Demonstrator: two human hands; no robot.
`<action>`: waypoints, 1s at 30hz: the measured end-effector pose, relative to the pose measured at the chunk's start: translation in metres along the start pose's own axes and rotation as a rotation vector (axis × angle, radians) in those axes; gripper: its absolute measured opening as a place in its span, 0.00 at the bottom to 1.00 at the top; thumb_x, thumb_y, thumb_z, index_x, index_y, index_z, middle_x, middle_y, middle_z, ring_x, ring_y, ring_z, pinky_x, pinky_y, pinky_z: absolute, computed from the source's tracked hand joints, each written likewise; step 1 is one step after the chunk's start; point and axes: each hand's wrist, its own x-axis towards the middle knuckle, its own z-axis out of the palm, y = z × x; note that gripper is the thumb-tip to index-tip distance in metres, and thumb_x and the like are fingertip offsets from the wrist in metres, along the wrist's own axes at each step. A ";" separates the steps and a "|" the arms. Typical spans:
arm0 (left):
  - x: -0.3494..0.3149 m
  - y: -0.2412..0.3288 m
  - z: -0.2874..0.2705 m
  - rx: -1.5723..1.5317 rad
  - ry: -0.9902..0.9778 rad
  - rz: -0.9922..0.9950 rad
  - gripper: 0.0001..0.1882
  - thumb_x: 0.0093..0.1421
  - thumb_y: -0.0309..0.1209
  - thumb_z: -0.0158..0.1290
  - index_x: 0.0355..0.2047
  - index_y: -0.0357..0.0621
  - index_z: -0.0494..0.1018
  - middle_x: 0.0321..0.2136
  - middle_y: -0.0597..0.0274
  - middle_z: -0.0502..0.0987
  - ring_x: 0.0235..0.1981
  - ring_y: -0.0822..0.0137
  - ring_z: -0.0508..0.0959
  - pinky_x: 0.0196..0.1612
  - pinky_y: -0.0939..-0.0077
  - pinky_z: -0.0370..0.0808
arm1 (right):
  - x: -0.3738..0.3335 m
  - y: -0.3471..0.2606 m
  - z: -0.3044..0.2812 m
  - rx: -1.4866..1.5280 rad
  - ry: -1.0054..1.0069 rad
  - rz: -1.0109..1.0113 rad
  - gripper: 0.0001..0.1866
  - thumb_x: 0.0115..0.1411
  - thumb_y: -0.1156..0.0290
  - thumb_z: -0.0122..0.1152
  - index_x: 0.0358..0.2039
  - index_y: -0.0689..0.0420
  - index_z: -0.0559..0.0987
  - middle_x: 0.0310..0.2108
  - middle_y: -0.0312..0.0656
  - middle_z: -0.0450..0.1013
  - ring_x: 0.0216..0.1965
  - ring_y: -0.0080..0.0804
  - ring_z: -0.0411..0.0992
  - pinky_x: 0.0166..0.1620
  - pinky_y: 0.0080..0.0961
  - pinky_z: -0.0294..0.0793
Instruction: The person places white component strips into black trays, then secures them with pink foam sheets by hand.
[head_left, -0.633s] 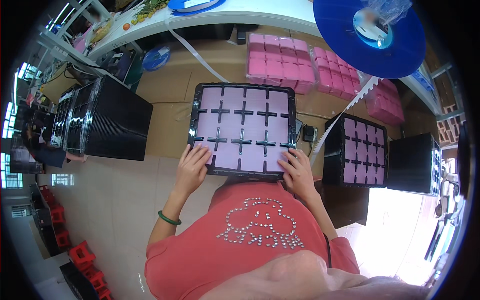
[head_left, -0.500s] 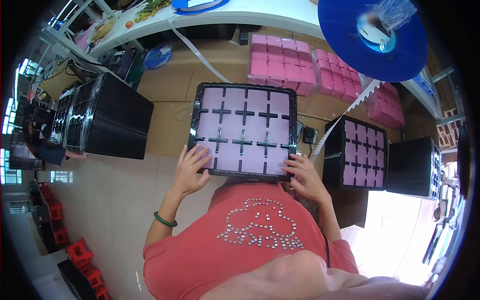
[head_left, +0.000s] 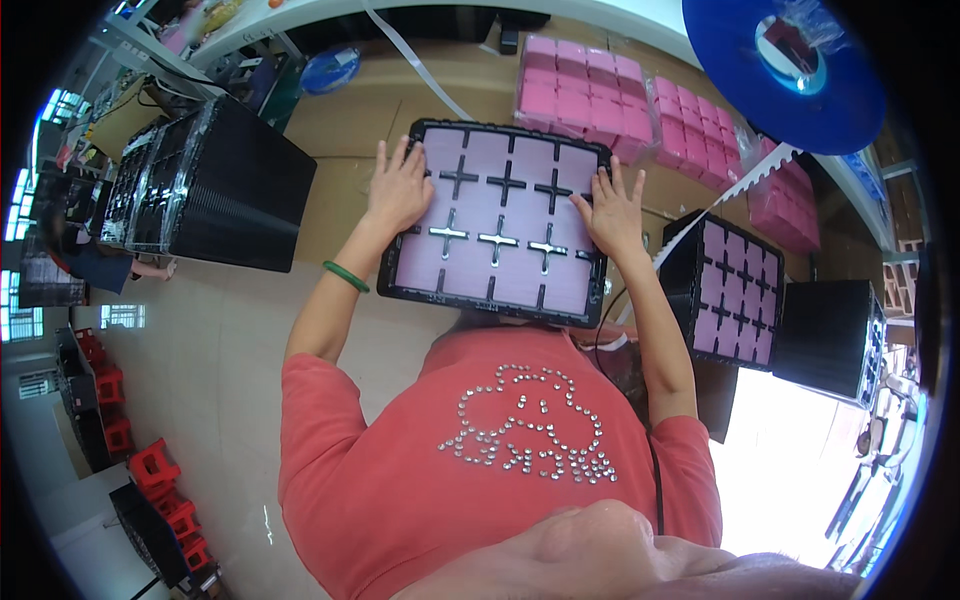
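A black tray [head_left: 452, 298] with lilac pieces [head_left: 474, 267] set between its cross-shaped dividers lies in front of me. My left hand [head_left: 400, 192] rests on its left edge toward the far corner, fingers stretched out and pointing away. At the far right corner, my right hand [head_left: 616, 212] lies on the rim with its fingers spread. Neither hand is wrapped round anything. A green bangle [head_left: 346, 277] circles my left wrist.
Black tray stacks stand at left [head_left: 240, 190] and right [head_left: 825, 335]; a nearer right stack [head_left: 740, 290] shows lilac pieces. Plastic-wrapped pink bundles [head_left: 585, 90] line the back. A blue reel [head_left: 720, 60] hangs at upper right with a notched white strip [head_left: 740, 187]. Red stools [head_left: 155, 465] and another person [head_left: 100, 268] are left.
Both hands have slid away from me along the tray's sides, from its near corners to its far part. The view has shifted a little, and the tray appears higher and slightly tilted.
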 end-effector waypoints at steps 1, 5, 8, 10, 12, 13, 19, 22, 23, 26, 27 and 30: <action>-0.015 0.003 -0.003 -0.011 -0.020 0.006 0.28 0.65 0.38 0.40 0.62 0.36 0.64 0.65 0.54 0.63 0.69 0.52 0.57 0.70 0.44 0.44 | -0.010 -0.002 -0.007 -0.024 0.035 0.042 0.37 0.68 0.44 0.40 0.60 0.66 0.68 0.65 0.48 0.63 0.73 0.43 0.44 0.69 0.61 0.26; -0.091 0.033 -0.018 -0.282 0.139 0.127 0.27 0.63 0.36 0.45 0.59 0.35 0.67 0.65 0.53 0.63 0.70 0.52 0.54 0.70 0.43 0.42 | -0.087 -0.034 -0.023 0.194 0.030 -0.185 0.35 0.64 0.46 0.50 0.59 0.65 0.70 0.64 0.47 0.63 0.73 0.44 0.41 0.69 0.62 0.28; -0.140 0.055 -0.030 -0.358 0.013 0.226 0.28 0.63 0.36 0.46 0.61 0.35 0.65 0.66 0.53 0.61 0.70 0.52 0.53 0.71 0.44 0.42 | -0.136 -0.050 -0.025 0.233 -0.091 -0.210 0.36 0.63 0.46 0.52 0.60 0.64 0.70 0.65 0.46 0.63 0.73 0.43 0.42 0.70 0.62 0.28; -0.164 0.053 -0.031 -0.317 -0.001 0.127 0.28 0.63 0.36 0.47 0.60 0.35 0.66 0.66 0.52 0.62 0.70 0.51 0.54 0.71 0.44 0.42 | -0.150 -0.046 -0.032 0.210 -0.100 -0.189 0.37 0.63 0.46 0.52 0.60 0.64 0.69 0.64 0.46 0.63 0.73 0.44 0.42 0.70 0.62 0.27; -0.168 0.040 -0.033 -0.295 0.020 0.050 0.27 0.64 0.37 0.46 0.61 0.35 0.66 0.66 0.51 0.61 0.70 0.50 0.54 0.70 0.45 0.43 | -0.153 -0.036 -0.043 0.213 -0.062 -0.129 0.36 0.63 0.48 0.52 0.62 0.65 0.67 0.64 0.48 0.63 0.73 0.46 0.42 0.69 0.63 0.28; -0.166 0.035 -0.034 -0.270 0.046 -0.023 0.27 0.65 0.37 0.45 0.61 0.35 0.66 0.66 0.50 0.60 0.70 0.50 0.54 0.70 0.46 0.43 | -0.151 -0.034 -0.043 0.214 -0.061 -0.133 0.36 0.63 0.48 0.52 0.62 0.65 0.67 0.64 0.48 0.63 0.73 0.46 0.42 0.69 0.63 0.28; -0.115 0.010 0.036 -0.898 0.056 -0.483 0.25 0.69 0.36 0.44 0.60 0.30 0.65 0.58 0.41 0.69 0.61 0.49 0.68 0.67 0.62 0.57 | -0.114 -0.025 0.010 0.745 0.009 0.370 0.34 0.70 0.50 0.44 0.62 0.69 0.65 0.64 0.55 0.62 0.72 0.54 0.42 0.69 0.60 0.29; -0.106 0.007 0.031 -1.435 -0.003 -0.622 0.24 0.68 0.33 0.48 0.59 0.28 0.66 0.52 0.47 0.76 0.52 0.63 0.75 0.58 0.74 0.66 | -0.109 -0.031 -0.003 0.747 -0.003 0.379 0.35 0.70 0.49 0.43 0.62 0.70 0.64 0.64 0.59 0.61 0.72 0.52 0.42 0.69 0.60 0.30; -0.104 0.008 0.028 -1.432 0.001 -0.610 0.24 0.68 0.33 0.48 0.59 0.28 0.66 0.52 0.47 0.76 0.52 0.63 0.75 0.58 0.74 0.66 | -0.112 -0.031 -0.003 0.797 -0.021 0.414 0.35 0.70 0.49 0.43 0.63 0.70 0.64 0.64 0.59 0.61 0.73 0.52 0.42 0.69 0.59 0.31; -0.105 0.019 0.013 -1.510 0.088 -0.610 0.23 0.67 0.30 0.51 0.59 0.29 0.67 0.51 0.54 0.77 0.49 0.73 0.73 0.52 0.81 0.69 | -0.120 -0.025 -0.003 0.885 0.052 0.504 0.34 0.70 0.50 0.45 0.62 0.69 0.66 0.64 0.60 0.60 0.72 0.51 0.45 0.70 0.49 0.38; -0.106 0.023 0.000 -1.528 0.126 -0.587 0.24 0.67 0.30 0.52 0.59 0.29 0.67 0.51 0.55 0.77 0.49 0.72 0.74 0.53 0.80 0.68 | -0.126 -0.020 -0.006 0.869 0.068 0.539 0.34 0.70 0.50 0.45 0.62 0.69 0.66 0.64 0.60 0.60 0.72 0.51 0.45 0.70 0.49 0.38; -0.128 0.035 -0.038 -1.526 0.275 -0.525 0.23 0.67 0.28 0.52 0.60 0.33 0.67 0.51 0.57 0.76 0.49 0.73 0.74 0.53 0.80 0.68 | -0.149 -0.014 -0.032 1.137 0.220 0.543 0.26 0.69 0.59 0.52 0.58 0.67 0.71 0.64 0.59 0.61 0.67 0.49 0.58 0.67 0.30 0.54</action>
